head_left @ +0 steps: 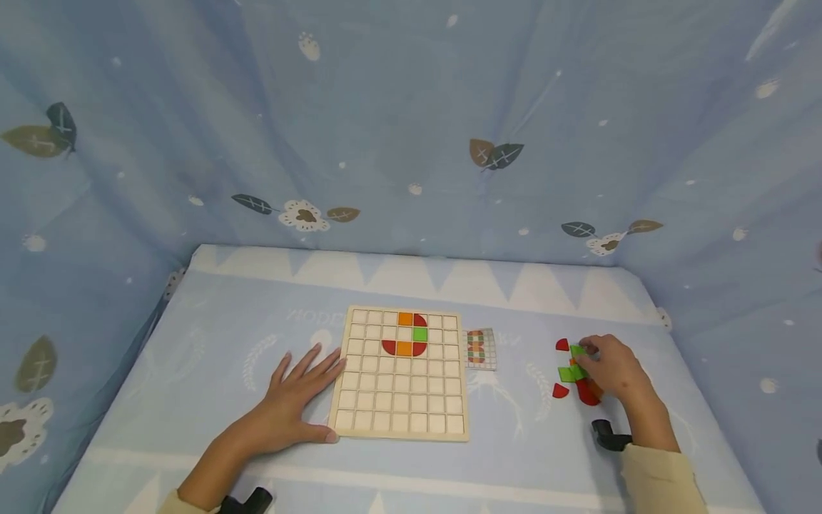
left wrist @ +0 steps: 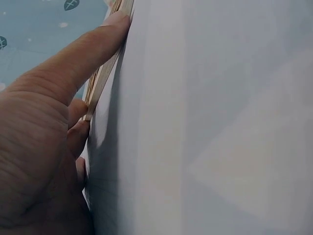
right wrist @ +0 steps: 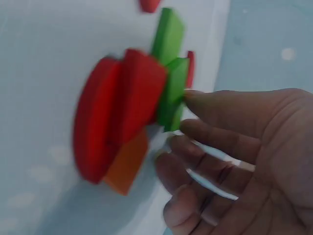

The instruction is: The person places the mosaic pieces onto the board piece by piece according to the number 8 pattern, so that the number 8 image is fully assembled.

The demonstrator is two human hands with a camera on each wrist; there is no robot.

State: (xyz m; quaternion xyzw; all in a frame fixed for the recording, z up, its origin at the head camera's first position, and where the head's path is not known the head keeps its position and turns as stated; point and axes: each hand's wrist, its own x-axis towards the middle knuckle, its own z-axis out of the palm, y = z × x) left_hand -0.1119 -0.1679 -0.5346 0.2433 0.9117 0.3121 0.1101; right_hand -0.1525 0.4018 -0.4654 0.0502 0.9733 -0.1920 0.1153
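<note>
- Cream sleeve cuffs [head_left: 664,475] and black curved fittings [head_left: 610,435] lie nearest, at the wrists.
- Left of centre, the person's left hand [head_left: 295,403] rests flat, fingers spread apart and gripping nothing; it touches the left side of a pale wooden board [head_left: 401,385] marked with a square grid.
- Toward the board's far edge, flat orange squares [head_left: 404,348], red rounded pieces [head_left: 420,349] and one green square [head_left: 420,334] sit in cells.
- Just beside the board's right edge lies a small printed card [head_left: 490,350].
- Well apart, at the right, the right hand [head_left: 613,368] reaches over a loose pile of green square tiles [head_left: 566,374], glossy red curved blocks [right wrist: 93,127] and orange [right wrist: 127,169]. Thumb and forefinger meet a green edge; I cannot tell whether they clamp it.
- Because the tiles overlap, pinching just one by its edges seems safest; pressing down could slide its neighbours.
- Light pressure from the left hand should suffice; a shove might jolt the seated pieces.
</note>
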